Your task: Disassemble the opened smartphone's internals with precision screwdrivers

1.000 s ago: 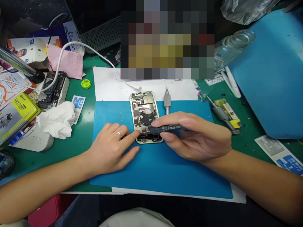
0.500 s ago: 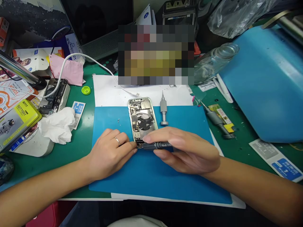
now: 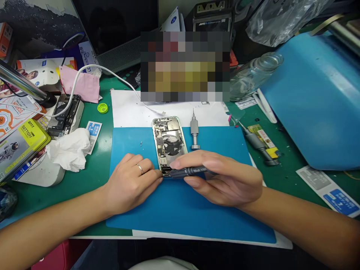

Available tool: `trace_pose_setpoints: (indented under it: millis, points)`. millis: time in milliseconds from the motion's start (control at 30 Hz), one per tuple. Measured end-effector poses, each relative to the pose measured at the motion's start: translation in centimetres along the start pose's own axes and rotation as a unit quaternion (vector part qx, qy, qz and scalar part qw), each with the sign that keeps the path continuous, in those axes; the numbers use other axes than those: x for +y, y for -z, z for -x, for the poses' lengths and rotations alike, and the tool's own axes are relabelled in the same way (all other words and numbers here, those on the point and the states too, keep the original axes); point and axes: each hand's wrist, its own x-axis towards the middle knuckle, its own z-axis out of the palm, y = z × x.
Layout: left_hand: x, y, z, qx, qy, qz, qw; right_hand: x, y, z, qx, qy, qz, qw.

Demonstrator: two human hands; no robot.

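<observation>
The thumb and fingers of my right hand [image 3: 232, 178] are nearly closed, pinching a dark grey, pen-shaped tool [image 3: 187, 172]. Its thin end points to nine o'clock, over the near end of the opened phone with a pale rim and black and silver insides [image 3: 172, 140]. Most of the phone lies toward twelve o'clock from my fingertips, and it is long from just before twelve to just before six. The bent fingers of my left hand [image 3: 132, 183] are at its seven o'clock corner; I can't tell if they pinch it. Both hands are right by it. A grey metal screwdriver [image 3: 194, 127] lies at two o'clock from the phone, and tiny silver bits [image 3: 141, 144] sit at nine, on the flat blue mat [image 3: 197, 213].
</observation>
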Motion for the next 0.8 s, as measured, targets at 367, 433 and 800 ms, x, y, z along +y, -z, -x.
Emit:
trace_pose_setpoints:
  millis: [367, 433, 800]
  points:
    - [0.04, 0.01, -0.05, 0.005, 0.002, 0.003, 1.000, 0.19, -0.05, -0.73, -0.003, 0.052, -0.023, 0.998]
    - [0.03, 0.00, -0.04, 0.006, 0.002, 0.004, 1.000, 0.15, -0.12, -0.81, 0.001, 0.052, -0.024, 0.998]
    - [0.17, 0.10, -0.04, 0.004, 0.004, 0.012, 1.000, -0.03, -0.04, -1.13, 0.003, 0.043, -0.004, 0.999]
